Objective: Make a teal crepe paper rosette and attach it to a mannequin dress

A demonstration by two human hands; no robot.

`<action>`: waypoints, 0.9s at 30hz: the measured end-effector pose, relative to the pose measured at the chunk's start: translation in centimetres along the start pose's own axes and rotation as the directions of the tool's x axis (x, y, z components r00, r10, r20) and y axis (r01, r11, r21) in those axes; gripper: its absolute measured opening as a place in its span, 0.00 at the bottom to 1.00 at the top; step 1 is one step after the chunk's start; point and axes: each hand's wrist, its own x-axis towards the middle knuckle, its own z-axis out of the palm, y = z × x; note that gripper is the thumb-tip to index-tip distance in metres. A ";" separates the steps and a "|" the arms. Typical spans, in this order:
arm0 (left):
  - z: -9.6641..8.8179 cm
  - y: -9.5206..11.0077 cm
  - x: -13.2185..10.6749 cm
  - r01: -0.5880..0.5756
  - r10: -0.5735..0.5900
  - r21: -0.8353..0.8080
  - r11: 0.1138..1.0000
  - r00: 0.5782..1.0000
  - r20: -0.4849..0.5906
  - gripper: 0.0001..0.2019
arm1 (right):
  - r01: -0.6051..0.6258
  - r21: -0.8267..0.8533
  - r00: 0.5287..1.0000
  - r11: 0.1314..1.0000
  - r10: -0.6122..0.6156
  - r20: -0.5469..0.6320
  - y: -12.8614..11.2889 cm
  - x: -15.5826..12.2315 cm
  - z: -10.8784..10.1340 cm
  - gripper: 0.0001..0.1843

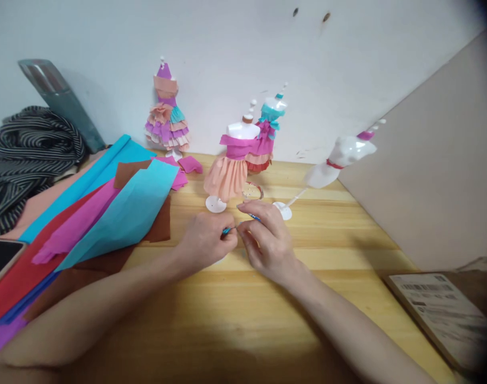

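My left hand (207,238) is closed in a fist above the wooden table, and a small blue piece (226,231), perhaps crepe paper, pokes out between its fingers. Close on its right, my right hand (269,242) pinches with thumb and finger; the thing at the fingertips is too small to name. A thin blue object (254,217) shows under its index finger. Just behind the hands stands a small white mannequin with a pink and peach paper dress (232,165). A bare white mannequin (349,154) with a red waist band leans right.
Crepe paper sheets (119,213) in several colours cover the left, near a phone (2,258) and striped cloth (31,144). Two more dressed mannequins, one with a ruffled dress (167,117) and one with a teal and magenta dress (269,130), stand by the wall. A cardboard box (443,314) lies right.
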 end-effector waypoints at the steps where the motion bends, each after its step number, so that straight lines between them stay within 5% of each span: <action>1: 0.0 0.1 0.1 0.045 -0.044 -0.051 0.998 0.999 0.009 0.08 | -0.001 0.001 1.000 1.000 0.001 0.003 0.0 -0.1 0.1 0.09; 8: 0.6 0.0 0.1 0.221 -0.198 -0.371 0.902 0.975 0.099 0.07 | 0.001 0.018 1.000 1.000 -0.001 -0.019 -0.1 -0.1 0.5 0.10; 14: 0.3 0.2 0.8 0.454 -0.370 -0.619 0.640 0.889 0.269 0.08 | 0.088 -0.091 0.994 0.992 -0.094 -0.055 0.3 -0.5 0.7 0.11; 21: -0.8 0.1 1.4 0.487 -0.386 -0.745 0.455 0.862 0.328 0.09 | 0.255 -0.248 0.962 0.935 -0.270 -0.028 1.7 -0.7 0.1 0.16; 27: -1.3 0.4 1.0 0.518 -0.369 -0.835 0.184 0.824 0.430 0.05 | 0.342 -0.273 0.927 0.899 -0.370 -0.057 2.9 -1.1 -0.5 0.17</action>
